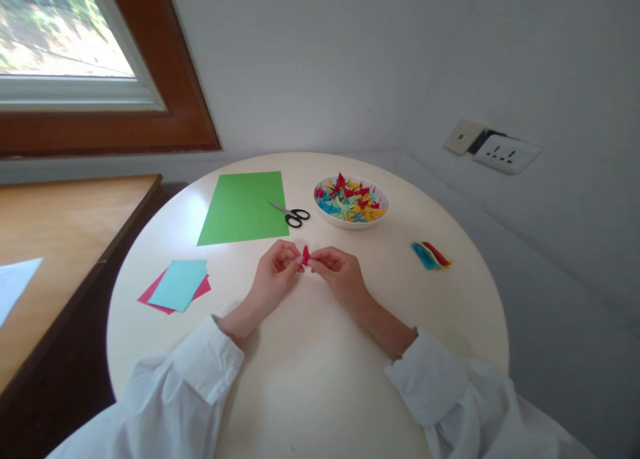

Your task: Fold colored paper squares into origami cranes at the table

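Observation:
A small folded piece of red paper (305, 254) is pinched between both of my hands over the middle of the round white table (310, 379). My left hand (275, 272) grips it from the left with curled fingers. My right hand (337, 271) grips it from the right with thumb and fingertips pressed together. Both wrists rest near the tabletop, in white sleeves.
Behind my hands lie black scissors (291, 214), a green sheet (245, 206) and a white bowl (351, 222) of several folded coloured papers. Light blue and pink sheets (177, 285) lie left; small coloured squares (431, 254) lie right. A wooden ledge (60, 246) stands left, wall sockets (506, 153) right.

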The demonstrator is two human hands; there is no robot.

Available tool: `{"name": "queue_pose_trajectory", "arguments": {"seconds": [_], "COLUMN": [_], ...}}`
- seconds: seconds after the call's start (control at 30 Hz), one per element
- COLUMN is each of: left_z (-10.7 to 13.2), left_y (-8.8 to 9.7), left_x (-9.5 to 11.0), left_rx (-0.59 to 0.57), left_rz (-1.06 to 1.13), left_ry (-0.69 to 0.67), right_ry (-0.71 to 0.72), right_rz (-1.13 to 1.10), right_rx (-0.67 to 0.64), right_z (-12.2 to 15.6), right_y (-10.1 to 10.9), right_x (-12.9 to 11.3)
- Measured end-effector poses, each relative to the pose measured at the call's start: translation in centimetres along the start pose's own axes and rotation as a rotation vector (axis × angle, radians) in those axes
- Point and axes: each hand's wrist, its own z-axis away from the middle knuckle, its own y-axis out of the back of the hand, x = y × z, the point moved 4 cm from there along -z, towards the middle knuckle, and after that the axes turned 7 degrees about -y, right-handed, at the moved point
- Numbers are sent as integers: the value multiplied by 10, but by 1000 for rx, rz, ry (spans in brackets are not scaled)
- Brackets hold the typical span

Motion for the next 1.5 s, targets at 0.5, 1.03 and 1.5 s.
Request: {"name": "queue_pose_trajectory", "arguments": {"seconds": [0.5, 1.03, 1.5], "left_z": [-1, 0, -1], "left_y": [-2, -5, -3], "left_x": [1, 0, -1], "left_rx": [0, -24, 15], "left_rz": [7, 35, 80], "left_ry": [-16, 34, 37], "right_ry": [-21, 22, 43], "right_rz": [-23, -11, -75], "right_rx": [26, 26, -20], "right_z": [0, 2, 0], "right_y": [-1, -2, -2], "right_x": [1, -2, 3]}}
